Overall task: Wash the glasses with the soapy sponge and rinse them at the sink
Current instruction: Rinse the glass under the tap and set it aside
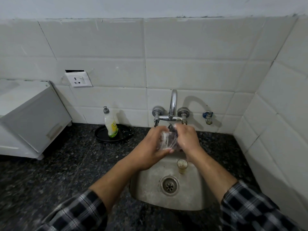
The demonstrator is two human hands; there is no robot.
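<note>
Centre frame: left hand (150, 148) curls round a clear glass (167, 140), right hand (187, 139) grips a dark sponge (171, 128) against it, just below the faucet (173, 104), over the sink (148, 187)

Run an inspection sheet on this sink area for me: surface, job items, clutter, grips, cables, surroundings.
Surface: dark speckled countertop with a steel sink set into it.
Job's things: soapy glass held above the sink; second glass standing upright in the sink; dark sponge, mostly hidden.
Clutter: soap bottle upright in a black pan.
Grips: left hand holds the soapy glass; right hand grips the sponge against it.
Cables: nothing seen.
Surroundings: tiled wall, faucet, wall socket, white appliance at left.
</note>
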